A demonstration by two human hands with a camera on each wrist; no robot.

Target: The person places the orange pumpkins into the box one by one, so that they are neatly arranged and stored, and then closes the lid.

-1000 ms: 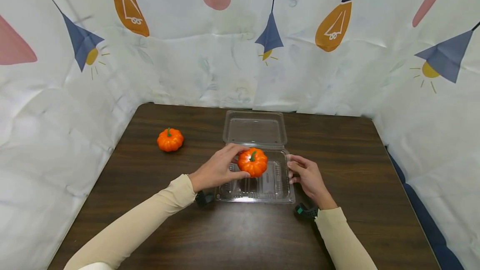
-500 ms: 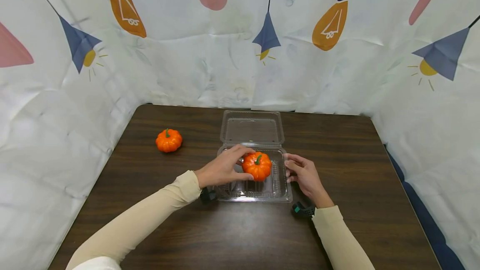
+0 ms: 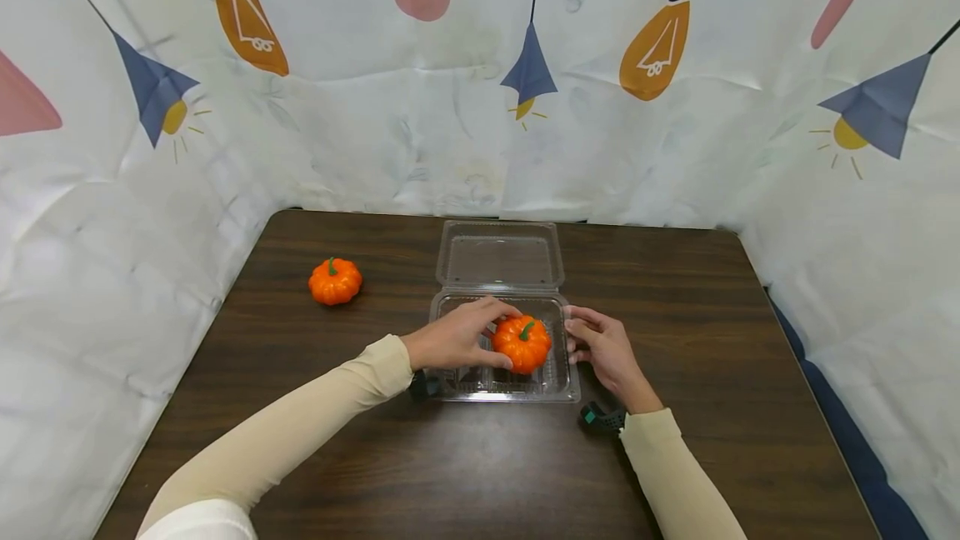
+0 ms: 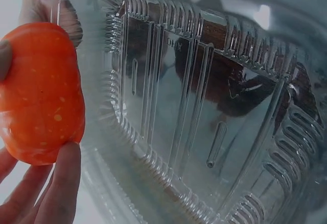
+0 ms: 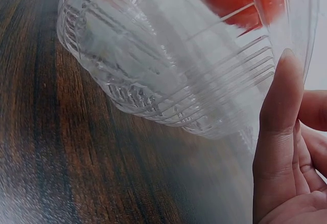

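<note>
My left hand (image 3: 459, 337) grips a small orange toy pumpkin (image 3: 534, 348) with a green stem, thumb on the near side and fingers on the far side. The pumpkin is above the right half of a clear plastic clamshell container (image 3: 561, 382), whose lid (image 3: 498, 255) lies folded back. Whether the pumpkin touches the bottom cannot be told. In the left wrist view the pumpkin (image 4: 41, 91) sits at the left, beside the ribbed tray. My right hand (image 3: 609, 355) pinches the container's right rim; in the right wrist view its thumb (image 5: 281, 106) presses against the clear wall.
Another orange pumpkin (image 3: 335, 282) sits on the dark wooden table (image 3: 487, 465), left of the container. White fabric (image 3: 360, 140) printed with lamps and bulbs hangs behind the table and along both sides. Wrist-worn black devices are on both arms.
My left hand has carried the pumpkin rightward and slightly nearer, toward the container's right side. My right hand keeps its hold on the rim. The head view has shifted slightly.
</note>
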